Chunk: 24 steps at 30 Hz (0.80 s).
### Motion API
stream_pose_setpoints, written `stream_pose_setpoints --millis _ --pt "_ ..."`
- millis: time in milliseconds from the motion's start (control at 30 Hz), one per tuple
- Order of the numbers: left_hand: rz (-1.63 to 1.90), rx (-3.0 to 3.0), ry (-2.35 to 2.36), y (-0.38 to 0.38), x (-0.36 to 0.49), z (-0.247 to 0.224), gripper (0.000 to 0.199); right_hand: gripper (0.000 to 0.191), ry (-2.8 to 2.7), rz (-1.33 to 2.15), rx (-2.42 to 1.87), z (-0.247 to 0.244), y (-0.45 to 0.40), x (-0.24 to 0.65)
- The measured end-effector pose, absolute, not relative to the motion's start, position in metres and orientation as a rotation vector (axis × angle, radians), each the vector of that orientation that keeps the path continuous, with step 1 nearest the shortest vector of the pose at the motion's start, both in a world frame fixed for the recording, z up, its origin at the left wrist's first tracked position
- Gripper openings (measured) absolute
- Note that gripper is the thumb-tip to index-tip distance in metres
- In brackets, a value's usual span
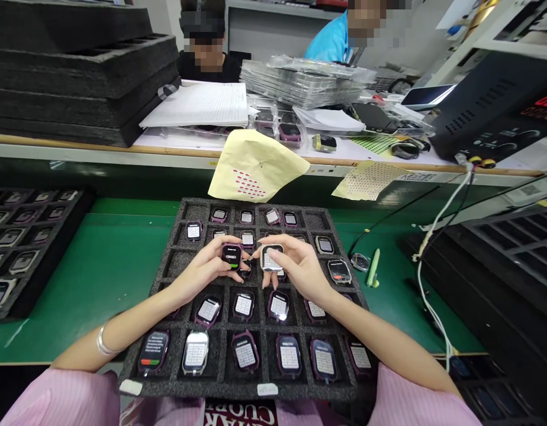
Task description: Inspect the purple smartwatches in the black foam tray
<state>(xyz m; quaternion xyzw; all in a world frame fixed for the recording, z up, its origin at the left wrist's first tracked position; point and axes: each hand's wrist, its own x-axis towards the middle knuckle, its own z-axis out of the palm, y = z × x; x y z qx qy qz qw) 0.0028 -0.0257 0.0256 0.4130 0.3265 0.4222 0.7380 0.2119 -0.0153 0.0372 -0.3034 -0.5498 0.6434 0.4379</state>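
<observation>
Over the middle of a black foam tray [220, 387], my left hand [208, 260] holds a purple-framed smartwatch [231, 257], its screen dark with a green bar. Just to the right, my right hand [295, 263] grips a silver-framed smartwatch [272, 258], with a fingertip on its lit screen. The two watches are close together but apart. Below and around both hands, several lit watches sit in the tray's compartments, among them a silver one [196, 352] and one with red and green buttons [154, 350]. My hands partly hide the compartments beneath them.
Another watch tray [16, 248] lies at the left on the green table [109, 266]. Foam trays [78, 77] are stacked on the shelf, beside papers [206, 106] and plastic trays [304, 83]. At right are a green tool [373, 267], white cables [427, 284] and a power supply [491, 112]. Two people are beyond.
</observation>
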Motion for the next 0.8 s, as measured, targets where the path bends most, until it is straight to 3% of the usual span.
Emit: stream_pose_setpoints --millis 400,567,667,800 --pt "0.937 0.878 0.696 -0.025 0.004 0.025 0.041 0.028 -1.391 1.639 -0.731 0.039 -0.015 0.214" --pt "0.925 0.934 0.639 -0.029 0.002 0.030 0.035 0.024 -1.425 1.686 -0.706 0.070 -0.037 0.209" --pt "0.948 0.969 0.668 -0.035 0.001 0.040 0.029 0.049 -1.540 1.806 -0.533 0.102 -0.064 0.209" --pt "0.978 0.987 0.677 -0.044 0.003 0.060 0.024 0.070 -1.717 1.574 -0.421 0.137 -0.096 0.212"
